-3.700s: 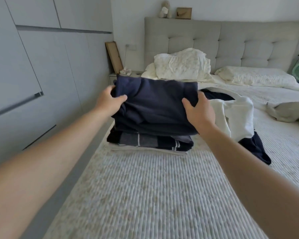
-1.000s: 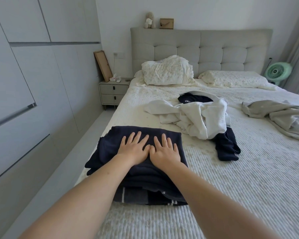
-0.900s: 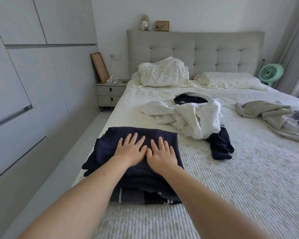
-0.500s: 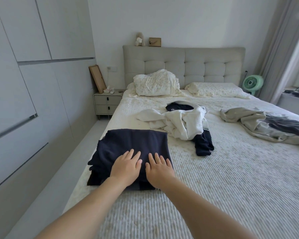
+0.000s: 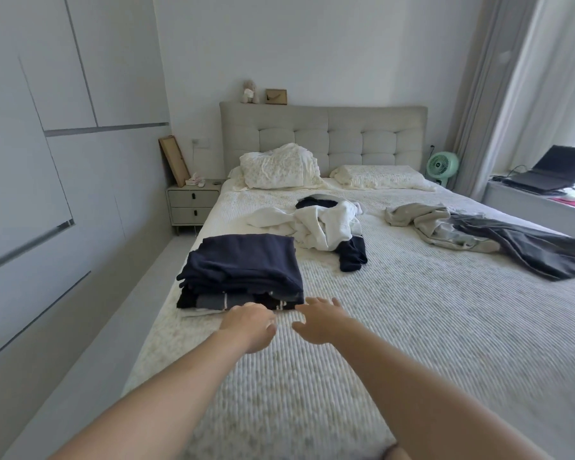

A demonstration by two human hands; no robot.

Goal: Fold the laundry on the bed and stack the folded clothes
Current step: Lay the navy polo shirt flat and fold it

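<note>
A stack of folded clothes [image 5: 243, 270] sits near the left edge of the bed [image 5: 412, 327], a folded navy garment on top, a striped dark piece and a white piece under it. My left hand [image 5: 251, 328] hovers just in front of the stack, fingers loosely curled, holding nothing. My right hand [image 5: 319, 322] is beside it, fingers spread, empty. Farther back lies an unfolded white garment [image 5: 322, 224] tangled with a navy one [image 5: 352, 255]. A beige garment [image 5: 435, 225] and a dark grey garment [image 5: 528, 249] lie crumpled on the right.
Pillows [image 5: 279, 166] lean on the padded headboard. A nightstand [image 5: 193, 202] stands at the bed's left, with wardrobe doors [image 5: 47, 194] along a narrow aisle. A green fan [image 5: 442, 166] and a laptop [image 5: 551, 174] on a sill are at the right.
Both hands set the navy garment on the stack, pressed it flat, then slid back off it toward me. The view has pulled back from the bed.
</note>
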